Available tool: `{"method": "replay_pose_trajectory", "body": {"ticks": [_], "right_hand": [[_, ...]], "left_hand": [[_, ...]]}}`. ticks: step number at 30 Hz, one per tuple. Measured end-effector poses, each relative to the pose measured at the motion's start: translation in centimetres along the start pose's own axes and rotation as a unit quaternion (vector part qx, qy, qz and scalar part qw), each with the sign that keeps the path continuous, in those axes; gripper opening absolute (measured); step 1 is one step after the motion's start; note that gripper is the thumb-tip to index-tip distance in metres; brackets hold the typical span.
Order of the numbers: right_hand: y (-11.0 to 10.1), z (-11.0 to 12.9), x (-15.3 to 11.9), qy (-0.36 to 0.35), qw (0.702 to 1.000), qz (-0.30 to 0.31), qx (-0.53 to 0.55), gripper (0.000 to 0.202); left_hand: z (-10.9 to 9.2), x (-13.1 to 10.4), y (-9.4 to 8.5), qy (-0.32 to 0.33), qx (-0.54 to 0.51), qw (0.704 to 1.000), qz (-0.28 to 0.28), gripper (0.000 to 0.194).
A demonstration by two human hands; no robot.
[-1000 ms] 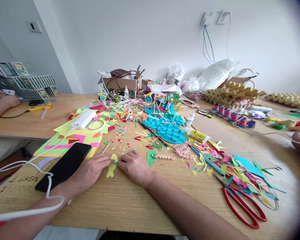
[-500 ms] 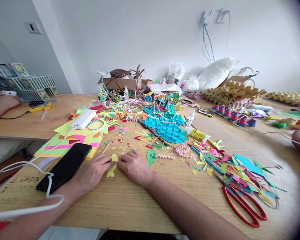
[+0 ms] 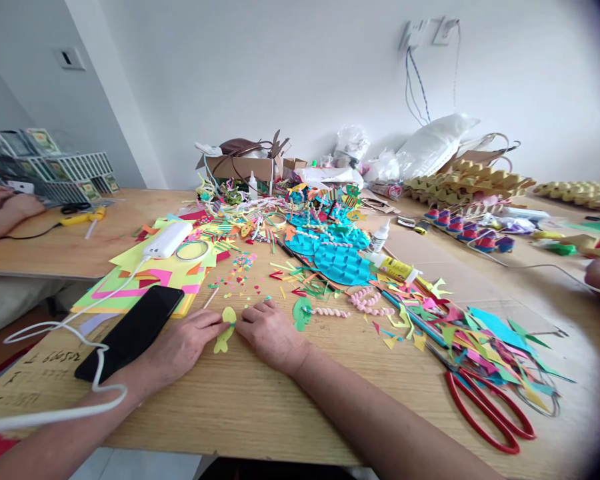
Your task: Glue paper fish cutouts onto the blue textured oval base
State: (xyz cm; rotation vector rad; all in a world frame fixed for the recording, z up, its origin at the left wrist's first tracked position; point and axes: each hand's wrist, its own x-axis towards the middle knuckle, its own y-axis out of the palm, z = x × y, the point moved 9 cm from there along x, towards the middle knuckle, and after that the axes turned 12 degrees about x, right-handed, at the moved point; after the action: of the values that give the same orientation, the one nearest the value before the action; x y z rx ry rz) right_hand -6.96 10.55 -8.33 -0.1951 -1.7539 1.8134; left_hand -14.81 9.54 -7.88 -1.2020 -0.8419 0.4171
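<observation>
A yellow paper fish cutout (image 3: 221, 343) lies on the wooden table between my hands, with a small green bit near its middle. My left hand (image 3: 183, 341) rests on the table, its fingers pressed together and their tips on the fish's left edge. On the other side, my right hand (image 3: 273, 337) is closed, with curled fingers and the thumb side close to the fish. Whatever its fingertips may hold is hidden. Just right of this hand lies a green paper cutout (image 3: 302, 315) beside a pale pink twisted strand (image 3: 330, 312).
A black phone (image 3: 130, 333) and a white power bank (image 3: 168, 239) on coloured paper are at left. Red-handled scissors (image 3: 490, 407) and paper scraps (image 3: 500, 347) lie right. Blue textured pieces (image 3: 343, 263) and glue bottles stand behind. Other people's hands (image 3: 15, 207) show at both sides.
Both hands stay almost where they were, at the yellow fish. The view has shifted very slightly; nothing else has visibly moved.
</observation>
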Motion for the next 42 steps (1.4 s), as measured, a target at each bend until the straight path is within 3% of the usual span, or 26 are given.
{"method": "replay_pose_trajectory", "body": {"ticks": [9, 19, 26, 35, 42], "right_hand": [[-0.3, 0.1, -0.3, -0.004, 1.0, -0.001, 0.009, 0.011], [-0.2, 0.1, -0.3, 0.01, 1.0, 0.003, 0.019, 0.012], [-0.2, -0.5, -0.2, 0.04, 0.998, 0.0, 0.041, 0.013], [-1.1, -1.2, -0.2, 0.074, 0.989, -0.043, 0.124, 0.021], [-2.5, -2.9, -0.6, 0.14, 0.955, -0.109, 0.237, 0.029]], "left_hand": [[-0.2, 0.0, 1.0, 0.005, 0.008, 0.999, 0.031, 0.033], [-0.1, 0.6, 0.0, -0.016, -0.012, 1.0, 0.018, 0.039], [0.9, -0.4, -0.4, -0.038, 0.011, 0.999, 0.004, 0.041], [1.4, -0.5, 0.0, -0.062, -0.022, 0.998, -0.001, 0.036], [1.9, -0.2, -0.5, -0.107, -0.073, 0.992, 0.002, 0.032]]}}
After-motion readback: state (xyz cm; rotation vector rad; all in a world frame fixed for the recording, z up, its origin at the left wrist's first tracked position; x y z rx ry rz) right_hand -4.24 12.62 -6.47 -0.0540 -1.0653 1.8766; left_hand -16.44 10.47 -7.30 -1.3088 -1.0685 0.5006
